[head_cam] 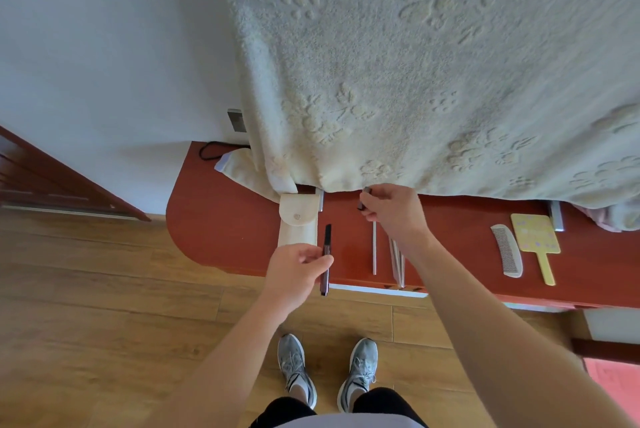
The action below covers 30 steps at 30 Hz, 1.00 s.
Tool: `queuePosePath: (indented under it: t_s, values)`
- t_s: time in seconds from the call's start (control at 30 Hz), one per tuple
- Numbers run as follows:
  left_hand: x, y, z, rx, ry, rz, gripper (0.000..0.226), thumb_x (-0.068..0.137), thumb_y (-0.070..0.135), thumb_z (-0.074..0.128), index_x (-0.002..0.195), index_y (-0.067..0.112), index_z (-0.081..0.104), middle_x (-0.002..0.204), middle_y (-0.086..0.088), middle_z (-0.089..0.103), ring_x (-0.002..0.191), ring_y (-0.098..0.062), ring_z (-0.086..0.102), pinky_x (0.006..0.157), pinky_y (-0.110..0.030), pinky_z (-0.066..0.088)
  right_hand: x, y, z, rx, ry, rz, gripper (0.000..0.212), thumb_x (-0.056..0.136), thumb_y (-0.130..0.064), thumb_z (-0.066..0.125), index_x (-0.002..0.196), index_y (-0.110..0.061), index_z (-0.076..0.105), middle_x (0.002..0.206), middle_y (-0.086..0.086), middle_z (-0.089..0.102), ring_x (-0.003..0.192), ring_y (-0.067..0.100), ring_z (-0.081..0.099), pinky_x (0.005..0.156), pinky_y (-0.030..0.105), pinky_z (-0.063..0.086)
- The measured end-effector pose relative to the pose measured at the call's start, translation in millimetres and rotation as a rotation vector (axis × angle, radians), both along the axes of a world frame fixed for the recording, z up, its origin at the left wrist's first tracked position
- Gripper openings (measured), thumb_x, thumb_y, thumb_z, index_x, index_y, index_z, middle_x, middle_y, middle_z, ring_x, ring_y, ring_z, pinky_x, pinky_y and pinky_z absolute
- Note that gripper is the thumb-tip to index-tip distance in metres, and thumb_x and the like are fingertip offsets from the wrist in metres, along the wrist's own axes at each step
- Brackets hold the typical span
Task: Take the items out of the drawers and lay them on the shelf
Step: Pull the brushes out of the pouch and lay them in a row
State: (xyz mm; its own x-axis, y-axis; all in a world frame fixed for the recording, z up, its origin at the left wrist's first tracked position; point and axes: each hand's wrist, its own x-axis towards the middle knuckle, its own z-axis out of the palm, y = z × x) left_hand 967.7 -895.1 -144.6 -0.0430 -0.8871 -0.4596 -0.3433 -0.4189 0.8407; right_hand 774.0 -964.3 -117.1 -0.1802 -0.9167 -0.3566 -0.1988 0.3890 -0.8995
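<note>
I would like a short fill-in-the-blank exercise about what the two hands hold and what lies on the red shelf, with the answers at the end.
1. The left hand holds a long dark ____ by its middle.
2. The cream pouch lies to the ____ of that hand's item on the red shelf.
3. The white comb lies right beside a yellow hand ____.
4. The right hand pinches a small dark item near the edge of the cream ____.

Answers: pen; left; mirror; blanket

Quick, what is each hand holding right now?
Left hand: fingers closed on a dark pen.
Right hand: fingers closed on a small dark item; what it is cannot be told.
</note>
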Motion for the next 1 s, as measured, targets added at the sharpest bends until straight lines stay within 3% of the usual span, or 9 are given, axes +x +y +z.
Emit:
queuePosePath:
  t_s: [0.13, 0.27, 0.4, 0.57, 0.77, 1.0]
  values:
    - [5, -16, 9, -0.049, 0.021, 0.021, 0.008, 0.088, 0.021, 0.072, 0.085, 0.017, 0.078, 0.076, 0.0, 0.075, 0.075, -0.02, 0.073, 0.079, -0.047, 0.061, 16, 11, -21, 0.014, -0.029, 0.011, 0.01, 0.091, -0.013, 0.063, 0.091, -0.012, 0.074, 0.075, 0.004, 0.073, 0.068, 0.014, 0.067, 0.075, 0.029, 0.059]
    - [11, -19, 3, -0.059, 0.017, 0.059, 0.009, 0.088, 0.022, 0.072, 0.089, 0.016, 0.078, 0.079, 0.001, 0.076, 0.076, -0.018, 0.073, 0.076, -0.044, 0.062, 22, 13, -33, 0.039, 0.039, 0.055, 0.009, 0.089, -0.019, 0.067, 0.099, -0.021, 0.068, 0.08, -0.001, 0.074, 0.072, 0.012, 0.071, 0.069, 0.02, 0.058]
    - [15, -17, -1, -0.046, 0.008, 0.099, 0.009, 0.088, 0.023, 0.072, 0.089, 0.017, 0.078, 0.078, 0.003, 0.076, 0.077, -0.017, 0.073, 0.073, -0.033, 0.061, 26, 4, -52, 0.078, 0.173, 0.102, 0.015, 0.085, -0.026, 0.072, 0.098, -0.023, 0.066, 0.078, -0.006, 0.073, 0.067, 0.008, 0.07, 0.072, 0.028, 0.059]
    - [19, -22, -12, -0.005, 0.031, 0.15, 0.008, 0.087, 0.021, 0.073, 0.089, 0.015, 0.077, 0.078, 0.0, 0.076, 0.074, -0.021, 0.074, 0.072, -0.044, 0.062, 34, -5, -81, 0.128, 0.305, 0.201, 0.019, 0.085, -0.03, 0.07, 0.101, -0.021, 0.068, 0.084, -0.007, 0.072, 0.072, 0.007, 0.068, 0.068, 0.025, 0.057]
    - [19, -29, -25, 0.003, 0.011, 0.154, 0.01, 0.087, 0.024, 0.073, 0.092, 0.016, 0.077, 0.079, 0.003, 0.076, 0.075, -0.018, 0.073, 0.071, -0.044, 0.062, 45, -11, -111, 0.15, 0.415, 0.263, 0.03, 0.087, -0.03, 0.067, 0.114, -0.018, 0.069, 0.101, -0.005, 0.071, 0.087, 0.01, 0.064, 0.072, 0.024, 0.054]
    - [22, -36, -36, -0.005, -0.007, 0.161, 0.008, 0.087, 0.022, 0.074, 0.081, 0.028, 0.074, 0.077, 0.007, 0.076, 0.072, -0.014, 0.072, 0.069, -0.041, 0.062, 51, -9, -136, 0.17, 0.485, 0.324, 0.033, 0.088, -0.029, 0.065, 0.119, -0.017, 0.068, 0.103, -0.002, 0.071, 0.09, 0.013, 0.064, 0.073, 0.022, 0.052]
